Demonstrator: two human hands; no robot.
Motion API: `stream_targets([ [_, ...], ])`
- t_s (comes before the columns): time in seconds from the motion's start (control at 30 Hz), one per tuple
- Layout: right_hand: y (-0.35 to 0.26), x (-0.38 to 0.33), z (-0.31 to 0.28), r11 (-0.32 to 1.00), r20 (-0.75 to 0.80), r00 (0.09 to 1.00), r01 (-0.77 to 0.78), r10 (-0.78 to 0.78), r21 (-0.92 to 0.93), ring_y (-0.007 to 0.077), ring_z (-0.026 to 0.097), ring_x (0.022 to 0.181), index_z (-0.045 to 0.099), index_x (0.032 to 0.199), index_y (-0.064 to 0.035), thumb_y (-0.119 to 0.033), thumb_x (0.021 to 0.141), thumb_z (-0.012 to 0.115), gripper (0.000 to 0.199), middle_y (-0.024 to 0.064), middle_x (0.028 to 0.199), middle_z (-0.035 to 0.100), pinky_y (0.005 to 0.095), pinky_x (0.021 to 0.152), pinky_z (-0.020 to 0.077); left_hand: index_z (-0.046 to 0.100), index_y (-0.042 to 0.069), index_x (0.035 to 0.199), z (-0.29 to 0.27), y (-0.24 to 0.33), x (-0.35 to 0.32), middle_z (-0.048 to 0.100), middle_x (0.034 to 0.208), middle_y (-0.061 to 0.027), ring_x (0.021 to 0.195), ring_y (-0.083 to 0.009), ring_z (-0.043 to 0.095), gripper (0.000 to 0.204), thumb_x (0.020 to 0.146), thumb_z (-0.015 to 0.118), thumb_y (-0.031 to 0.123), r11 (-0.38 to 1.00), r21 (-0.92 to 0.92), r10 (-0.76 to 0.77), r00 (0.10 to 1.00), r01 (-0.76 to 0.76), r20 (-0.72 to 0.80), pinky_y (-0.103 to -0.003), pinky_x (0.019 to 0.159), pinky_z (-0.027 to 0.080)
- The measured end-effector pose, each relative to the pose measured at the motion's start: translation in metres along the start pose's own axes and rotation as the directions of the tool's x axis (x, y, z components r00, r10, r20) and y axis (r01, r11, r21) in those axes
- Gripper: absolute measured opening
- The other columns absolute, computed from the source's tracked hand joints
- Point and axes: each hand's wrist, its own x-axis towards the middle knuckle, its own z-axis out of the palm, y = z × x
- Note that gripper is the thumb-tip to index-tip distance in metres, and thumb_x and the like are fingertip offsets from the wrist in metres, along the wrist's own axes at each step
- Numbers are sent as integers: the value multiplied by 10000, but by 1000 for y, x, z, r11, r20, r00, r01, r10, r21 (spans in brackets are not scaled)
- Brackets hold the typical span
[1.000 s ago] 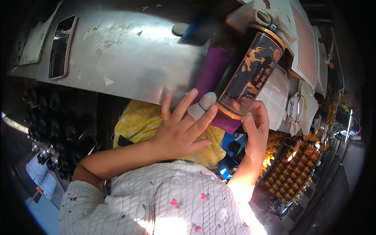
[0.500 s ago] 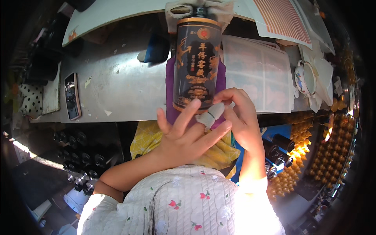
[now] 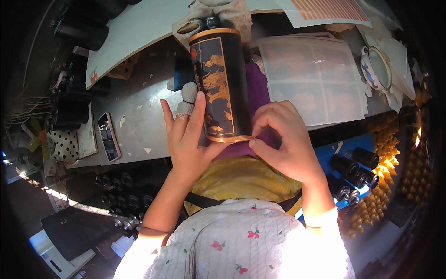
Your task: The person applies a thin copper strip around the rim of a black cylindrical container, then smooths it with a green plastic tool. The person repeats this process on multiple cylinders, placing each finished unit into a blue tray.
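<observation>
A tall black cylinder tin (image 3: 220, 83) with gold dragon pictures and copper rims lies lengthwise on a purple cloth (image 3: 256, 93) at the near edge of a metal table (image 3: 144, 100). My left hand (image 3: 188, 135) lies flat against the tin's left side and near rim, a bandaged finger raised beside it. My right hand (image 3: 283, 139) pinches a thin gold strip at the tin's near rim with thumb and forefinger.
A phone (image 3: 108, 136) lies at the table's left. A clear plastic sheet (image 3: 316, 81) covers the right part, with a round dish (image 3: 378, 67) beyond. Black cylinders (image 3: 355, 169) sit in a blue bin at my right. A yellow cloth (image 3: 241, 179) covers my lap.
The tin has come from a tilt at the right to lying straight in front of me. My right hand has shifted to its near rim and pinches the strip.
</observation>
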Motion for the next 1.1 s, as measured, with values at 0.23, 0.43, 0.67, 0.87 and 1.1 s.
stream_targets([
  [0.23,-11,-11,-2,840,-292,906,114,-307,-530,298,591,974,677,958,-69,4,702,684,267,58,1019,660,391,751,519,451,-57,1473,-2,-2,-1,626,952,-101,842,-269,603,1018,701,875,454,1000,-18,-17,999,18,47,-660,1195,152],
  [0.43,1,-31,-13,875,-206,976,-163,75,-455,330,592,1010,663,1118,-51,4,739,618,386,142,1195,613,423,836,504,479,-38,1462,0,-2,1,563,814,-43,742,-216,567,1017,690,876,492,999,-52,-2,1000,2,-7,-667,1183,183],
  [0.67,-12,-9,5,953,-69,998,-25,5,-301,336,575,1011,684,965,-7,-43,808,582,191,158,1203,606,398,854,499,455,-49,1470,7,-8,-2,601,855,-76,770,-248,589,1013,706,880,462,994,-107,-6,1000,3,-27,-655,1177,215],
  [0.87,-18,-11,-2,939,37,962,-270,269,213,187,566,989,625,857,-5,-68,871,662,74,107,1150,636,292,783,477,358,-55,1513,2,-3,-11,647,1001,-125,911,-317,622,992,771,848,386,982,-161,-81,992,95,93,-662,1181,189],
  [1.1,-15,-13,-2,832,19,917,-369,398,414,86,561,861,565,821,-33,-11,852,689,130,40,939,669,247,677,393,265,-106,1516,-3,13,-66,527,1399,-265,1283,-449,524,1013,812,810,376,958,-221,-129,961,185,243,-692,1169,160],
])
